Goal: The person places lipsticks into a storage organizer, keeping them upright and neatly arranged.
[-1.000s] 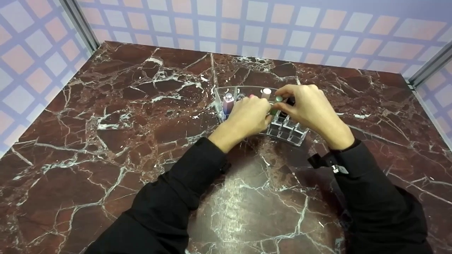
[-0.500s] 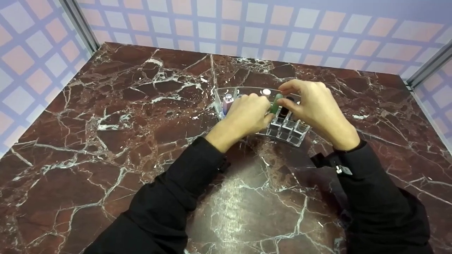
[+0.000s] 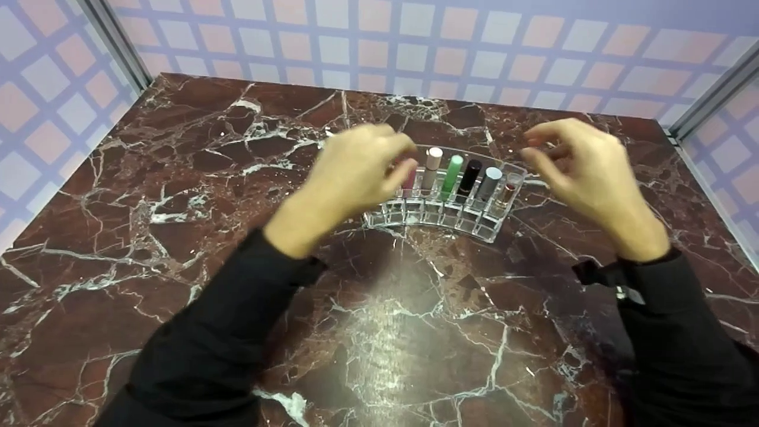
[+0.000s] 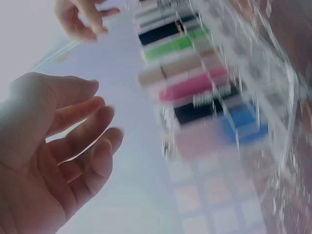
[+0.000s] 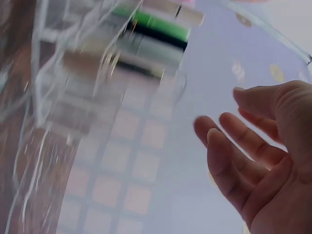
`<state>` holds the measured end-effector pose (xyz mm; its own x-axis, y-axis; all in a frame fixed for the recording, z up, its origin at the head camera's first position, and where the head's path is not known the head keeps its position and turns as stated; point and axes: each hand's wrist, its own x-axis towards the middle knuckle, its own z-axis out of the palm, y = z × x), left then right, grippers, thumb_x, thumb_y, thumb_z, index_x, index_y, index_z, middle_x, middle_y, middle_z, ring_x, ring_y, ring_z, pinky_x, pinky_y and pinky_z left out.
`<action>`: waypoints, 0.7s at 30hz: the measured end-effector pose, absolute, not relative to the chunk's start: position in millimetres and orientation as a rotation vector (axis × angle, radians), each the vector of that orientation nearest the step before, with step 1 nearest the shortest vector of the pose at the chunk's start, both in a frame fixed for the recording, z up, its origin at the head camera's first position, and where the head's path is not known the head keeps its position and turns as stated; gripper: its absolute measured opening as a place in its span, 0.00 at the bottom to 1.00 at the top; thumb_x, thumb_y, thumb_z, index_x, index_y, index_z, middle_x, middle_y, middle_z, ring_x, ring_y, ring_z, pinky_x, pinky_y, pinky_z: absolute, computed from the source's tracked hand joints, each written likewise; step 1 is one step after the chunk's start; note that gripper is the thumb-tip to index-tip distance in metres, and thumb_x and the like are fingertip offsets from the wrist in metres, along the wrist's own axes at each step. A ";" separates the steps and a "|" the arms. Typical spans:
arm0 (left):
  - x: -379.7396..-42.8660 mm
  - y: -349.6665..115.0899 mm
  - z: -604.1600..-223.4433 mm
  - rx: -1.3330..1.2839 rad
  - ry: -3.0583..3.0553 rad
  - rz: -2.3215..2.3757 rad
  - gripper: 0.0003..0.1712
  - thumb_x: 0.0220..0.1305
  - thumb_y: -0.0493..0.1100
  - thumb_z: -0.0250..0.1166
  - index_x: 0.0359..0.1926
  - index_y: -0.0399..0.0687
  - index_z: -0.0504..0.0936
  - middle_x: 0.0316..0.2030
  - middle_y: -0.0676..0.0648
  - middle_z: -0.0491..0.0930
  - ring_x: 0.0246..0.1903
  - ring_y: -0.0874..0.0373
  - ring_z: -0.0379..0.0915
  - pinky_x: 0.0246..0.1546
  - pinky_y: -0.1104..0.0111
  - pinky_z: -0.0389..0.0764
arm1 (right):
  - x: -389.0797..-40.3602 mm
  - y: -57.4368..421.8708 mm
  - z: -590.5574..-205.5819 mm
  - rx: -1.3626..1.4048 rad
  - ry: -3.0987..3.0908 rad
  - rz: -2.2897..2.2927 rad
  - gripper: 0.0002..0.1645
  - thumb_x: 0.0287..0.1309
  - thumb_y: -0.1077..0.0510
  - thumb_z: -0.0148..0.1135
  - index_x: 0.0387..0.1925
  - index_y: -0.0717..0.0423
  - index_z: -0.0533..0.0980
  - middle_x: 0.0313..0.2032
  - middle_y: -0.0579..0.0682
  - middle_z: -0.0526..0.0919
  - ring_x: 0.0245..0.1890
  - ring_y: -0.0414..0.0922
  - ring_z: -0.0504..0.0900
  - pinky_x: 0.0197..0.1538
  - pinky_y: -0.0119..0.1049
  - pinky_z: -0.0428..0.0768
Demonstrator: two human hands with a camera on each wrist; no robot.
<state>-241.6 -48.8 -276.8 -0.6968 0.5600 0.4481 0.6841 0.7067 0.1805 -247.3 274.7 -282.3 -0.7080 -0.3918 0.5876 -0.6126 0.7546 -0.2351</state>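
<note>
A curved clear acrylic organizer point(image 3: 436, 222) stands on the table with cosmetic tubes upright in its back row. From the head I see a pink tube point(image 3: 409, 179), a pale beige tube point(image 3: 433, 163), a green tube point(image 3: 452, 175), a black tube point(image 3: 469, 177) and a grey tube point(image 3: 489, 184). My left hand point(image 3: 356, 169) hovers at the organizer's left side with loosely bent fingers, hiding that end from the head view. Beyond the right end, my right hand point(image 3: 584, 169) is in the air, holding nothing. In the left wrist view a blue-and-pink tube point(image 4: 239, 124) also shows.
The organizer's front compartments hold nothing that I can make out. Under it lies a dark red marbled table point(image 3: 178, 284). A checked wall panel point(image 3: 409, 50) rises behind, with metal posts at both corners. Both wrist views are blurred.
Both hands have let go and drawn apart, the left moving left and the right moving right. The green tube, earlier between them, now stands uncovered in the organizer.
</note>
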 end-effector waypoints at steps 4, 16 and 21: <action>-241.7 -77.0 -276.2 -0.923 -2.393 -0.447 0.15 0.72 0.46 0.62 0.50 0.40 0.84 0.44 0.43 0.84 0.41 0.51 0.80 0.40 0.65 0.83 | -246.0 296.5 -287.8 0.699 -2.370 0.517 0.13 0.64 0.61 0.69 0.48 0.61 0.81 0.43 0.57 0.86 0.37 0.49 0.83 0.44 0.19 0.72; -240.7 -144.7 -293.7 -0.656 -2.376 -0.415 0.30 0.73 0.55 0.61 0.67 0.42 0.72 0.71 0.34 0.63 0.72 0.39 0.57 0.71 0.43 0.56 | -241.9 337.0 -307.9 0.674 -2.301 0.487 0.24 0.61 0.59 0.70 0.56 0.65 0.78 0.64 0.64 0.75 0.69 0.63 0.67 0.75 0.53 0.57; -243.9 -150.5 -302.4 -0.585 -2.465 -0.396 0.34 0.76 0.61 0.53 0.73 0.47 0.66 0.75 0.36 0.56 0.76 0.40 0.47 0.73 0.42 0.43 | -241.3 350.2 -317.8 0.601 -2.429 0.467 0.29 0.68 0.51 0.65 0.66 0.58 0.74 0.71 0.56 0.67 0.75 0.58 0.59 0.75 0.61 0.45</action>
